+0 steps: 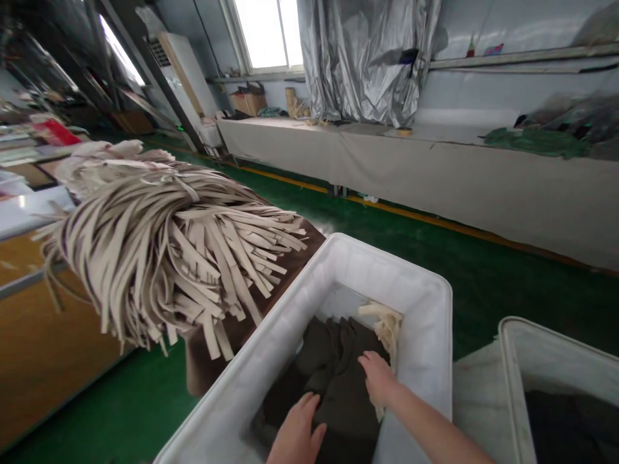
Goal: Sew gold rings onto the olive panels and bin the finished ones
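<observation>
Dark olive-brown cloth [345, 393] lies in a folded pile at the bottom of a deep white plastic bin [416, 290]. My left hand [300, 428] rests on the near left part of the pile, its thumb apart from the fingers. On the right side of the cloth lies my right hand [380, 380], fingers stretched across the fabric. Neither hand visibly grips the cloth, though some fingertips are partly hidden against it. A crumpled cream cloth strip [387, 325] sits between the dark pile and the bin's right wall.
Left of the bin, a large tied bundle of beige fabric strips [145, 251] hangs over a brown-covered surface [203, 367]. A second white bin [507, 348] with dark cloth stands at the right. Beyond the green floor [387, 225] runs a long covered table [387, 158].
</observation>
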`<act>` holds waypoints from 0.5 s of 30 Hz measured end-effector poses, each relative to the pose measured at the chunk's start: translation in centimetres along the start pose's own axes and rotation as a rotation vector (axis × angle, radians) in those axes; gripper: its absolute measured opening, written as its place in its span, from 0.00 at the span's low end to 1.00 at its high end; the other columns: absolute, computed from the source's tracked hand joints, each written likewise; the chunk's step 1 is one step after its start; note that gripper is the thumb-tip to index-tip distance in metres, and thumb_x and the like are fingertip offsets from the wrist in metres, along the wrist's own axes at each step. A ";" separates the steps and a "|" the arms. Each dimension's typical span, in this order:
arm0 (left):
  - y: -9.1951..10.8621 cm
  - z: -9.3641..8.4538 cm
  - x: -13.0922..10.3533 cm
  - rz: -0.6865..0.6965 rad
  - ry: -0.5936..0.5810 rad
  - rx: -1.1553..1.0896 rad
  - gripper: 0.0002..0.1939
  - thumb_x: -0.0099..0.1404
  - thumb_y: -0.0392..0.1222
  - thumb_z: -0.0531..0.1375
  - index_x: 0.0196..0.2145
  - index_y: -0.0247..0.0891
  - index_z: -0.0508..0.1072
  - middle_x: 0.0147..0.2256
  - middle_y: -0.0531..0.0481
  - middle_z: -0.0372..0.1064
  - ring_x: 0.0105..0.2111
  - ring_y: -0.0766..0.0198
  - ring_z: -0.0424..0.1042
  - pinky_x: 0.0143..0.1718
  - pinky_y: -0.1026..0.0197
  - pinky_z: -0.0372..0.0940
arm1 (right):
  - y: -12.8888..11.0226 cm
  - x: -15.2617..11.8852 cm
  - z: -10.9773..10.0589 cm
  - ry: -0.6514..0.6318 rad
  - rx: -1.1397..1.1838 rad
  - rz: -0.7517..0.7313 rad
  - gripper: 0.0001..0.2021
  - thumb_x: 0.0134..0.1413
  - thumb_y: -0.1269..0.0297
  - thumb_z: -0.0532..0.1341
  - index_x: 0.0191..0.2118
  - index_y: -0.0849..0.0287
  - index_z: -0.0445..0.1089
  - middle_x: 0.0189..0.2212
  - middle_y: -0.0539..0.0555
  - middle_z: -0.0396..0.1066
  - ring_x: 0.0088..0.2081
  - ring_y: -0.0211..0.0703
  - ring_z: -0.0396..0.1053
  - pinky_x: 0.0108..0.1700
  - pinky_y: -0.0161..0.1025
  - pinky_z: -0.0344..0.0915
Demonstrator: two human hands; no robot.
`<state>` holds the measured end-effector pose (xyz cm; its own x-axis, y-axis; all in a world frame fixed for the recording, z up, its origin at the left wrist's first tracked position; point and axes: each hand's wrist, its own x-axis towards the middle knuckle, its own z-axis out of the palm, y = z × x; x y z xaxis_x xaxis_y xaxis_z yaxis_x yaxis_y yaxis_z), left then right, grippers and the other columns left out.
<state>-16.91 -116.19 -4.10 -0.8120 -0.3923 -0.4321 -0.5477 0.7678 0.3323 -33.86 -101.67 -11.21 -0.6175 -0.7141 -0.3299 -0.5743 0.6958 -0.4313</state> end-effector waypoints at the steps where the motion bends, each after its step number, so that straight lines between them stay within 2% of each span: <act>1: 0.5 0.9 2.3 0.017 -0.011 0.020 0.26 0.59 0.35 0.59 0.56 0.33 0.65 0.59 0.41 0.61 0.59 0.56 0.59 0.61 0.58 0.53 | 0.1 1.0 0.1 -0.003 -0.020 -0.014 0.17 0.55 0.73 0.60 0.52 0.63 0.65 0.56 0.61 0.61 0.58 0.53 0.57 0.57 0.54 0.55; 4: 1.4 4.5 7.6 0.036 -0.031 0.083 0.28 0.60 0.35 0.55 0.59 0.28 0.62 0.61 0.38 0.56 0.62 0.51 0.53 0.62 0.55 0.50 | 0.4 3.7 0.6 -0.016 -0.064 -0.039 0.25 0.49 0.80 0.57 0.56 0.64 0.63 0.59 0.64 0.57 0.62 0.55 0.52 0.60 0.50 0.52; 7: 1.8 8.4 9.8 0.022 -0.057 0.132 0.28 0.61 0.34 0.53 0.59 0.27 0.62 0.60 0.37 0.56 0.61 0.48 0.53 0.61 0.51 0.52 | 0.9 5.3 1.6 -0.050 -0.091 -0.077 0.31 0.45 0.81 0.55 0.59 0.63 0.60 0.61 0.64 0.54 0.62 0.55 0.50 0.60 0.48 0.50; 9: 1.8 10.6 9.5 -0.003 -0.063 0.163 0.28 0.61 0.30 0.51 0.60 0.27 0.59 0.61 0.36 0.55 0.61 0.49 0.54 0.60 0.51 0.53 | 1.1 5.7 2.4 -0.076 -0.105 -0.115 0.35 0.43 0.81 0.55 0.61 0.63 0.56 0.63 0.64 0.50 0.64 0.54 0.47 0.61 0.49 0.48; 12: 1.3 13.1 7.3 -0.060 -0.065 0.215 0.30 0.61 0.25 0.46 0.61 0.28 0.56 0.62 0.38 0.52 0.61 0.53 0.54 0.61 0.53 0.54 | 1.2 5.9 3.0 -0.101 -0.124 -0.179 0.41 0.40 0.81 0.55 0.64 0.61 0.49 0.66 0.62 0.43 0.65 0.53 0.41 0.63 0.50 0.43; 15: 0.2 15.3 4.8 -0.112 -0.082 0.251 0.32 0.58 0.22 0.46 0.60 0.31 0.60 0.62 0.41 0.52 0.62 0.54 0.52 0.61 0.55 0.54 | 0.7 6.3 3.1 -0.121 -0.141 -0.252 0.41 0.40 0.81 0.54 0.65 0.58 0.48 0.67 0.60 0.40 0.66 0.52 0.38 0.64 0.51 0.41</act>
<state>-17.82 -110.14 -18.89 -0.7248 -0.4472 -0.5241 -0.5576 0.8276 0.0650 -36.50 -105.96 -16.19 -0.3825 -0.8635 -0.3288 -0.7750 0.4935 -0.3946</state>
